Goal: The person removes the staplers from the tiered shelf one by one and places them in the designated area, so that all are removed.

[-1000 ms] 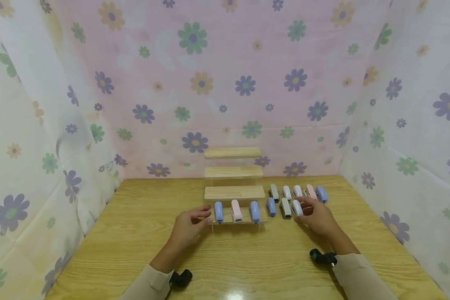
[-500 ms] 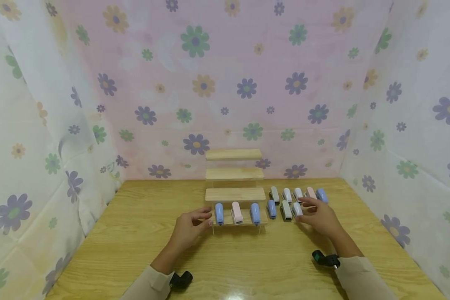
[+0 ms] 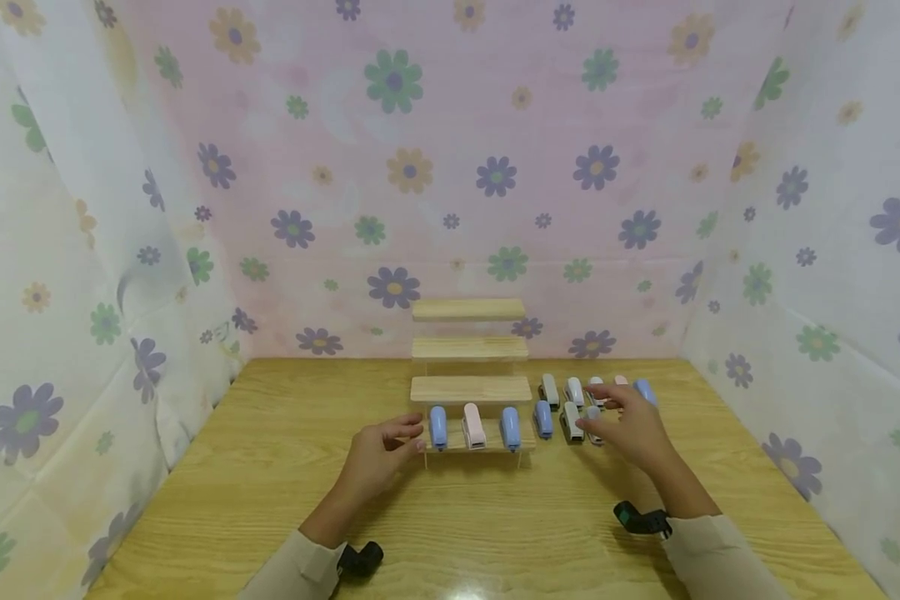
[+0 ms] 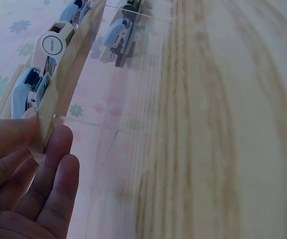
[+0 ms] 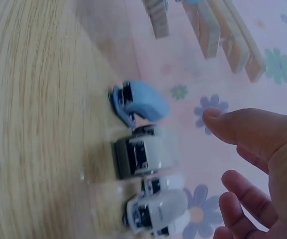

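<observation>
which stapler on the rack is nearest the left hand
The blue stapler at the left end of the bottom shelf, right beside the left hand; the pink stapler and other blue stapler sit farther along.

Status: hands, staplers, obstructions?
Left hand grips lowest shelf. Right hand empty, over table staplers. Three staplers on shelf. Head view: right hand partly hides back-row pink stapler.

Tiered wooden stand (image 3: 470, 387), pink stapler (image 3: 473, 424) between blue staplers (image 3: 511, 426) on lowest shelf (image 3: 454, 437), white stapler (image 5: 167, 209) beside grey stapler (image 5: 158, 149)
</observation>
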Action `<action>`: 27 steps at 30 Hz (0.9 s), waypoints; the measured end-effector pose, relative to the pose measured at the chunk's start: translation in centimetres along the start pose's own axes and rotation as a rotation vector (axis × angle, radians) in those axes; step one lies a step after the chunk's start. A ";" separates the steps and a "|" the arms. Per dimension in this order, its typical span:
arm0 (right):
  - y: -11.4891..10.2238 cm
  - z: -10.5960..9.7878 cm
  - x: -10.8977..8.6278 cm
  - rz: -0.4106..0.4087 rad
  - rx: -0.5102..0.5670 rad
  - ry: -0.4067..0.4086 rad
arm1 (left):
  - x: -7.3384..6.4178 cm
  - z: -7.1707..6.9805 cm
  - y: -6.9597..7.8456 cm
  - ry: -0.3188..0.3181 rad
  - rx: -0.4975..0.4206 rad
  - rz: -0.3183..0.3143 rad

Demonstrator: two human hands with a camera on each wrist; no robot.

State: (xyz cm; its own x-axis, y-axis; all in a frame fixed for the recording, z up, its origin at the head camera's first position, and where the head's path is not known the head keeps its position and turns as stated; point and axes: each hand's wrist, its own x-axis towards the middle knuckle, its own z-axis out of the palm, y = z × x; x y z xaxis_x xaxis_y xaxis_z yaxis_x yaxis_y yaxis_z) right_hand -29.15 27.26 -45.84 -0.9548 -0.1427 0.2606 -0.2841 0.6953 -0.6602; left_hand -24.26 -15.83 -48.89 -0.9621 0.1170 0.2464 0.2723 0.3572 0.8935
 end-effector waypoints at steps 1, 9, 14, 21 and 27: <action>-0.3 0.1 0.1 -0.022 0.000 0.005 | 0.0 0.0 0.0 0.000 0.001 -0.002; -3.2 1.0 0.4 -0.127 0.016 -0.005 | 0.1 0.1 0.0 0.005 -0.025 -0.007; -4.4 1.8 0.6 -0.152 0.047 -0.045 | -0.2 0.1 0.1 0.018 -0.028 -0.034; -5.8 2.4 0.7 -0.203 0.027 -0.040 | -0.1 0.1 0.1 0.013 -0.022 -0.018; -6.5 2.9 0.5 -0.229 0.039 -0.085 | -0.1 0.1 0.2 0.013 -0.008 -0.031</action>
State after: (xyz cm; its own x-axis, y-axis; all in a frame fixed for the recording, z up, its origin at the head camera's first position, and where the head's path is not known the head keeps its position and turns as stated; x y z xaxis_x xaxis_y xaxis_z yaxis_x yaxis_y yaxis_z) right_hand -28.00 20.65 -43.46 -0.8685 -0.3533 0.3477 -0.4956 0.6105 -0.6178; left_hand -24.12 -15.67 -48.72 -0.9701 0.0943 0.2237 0.2427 0.3525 0.9038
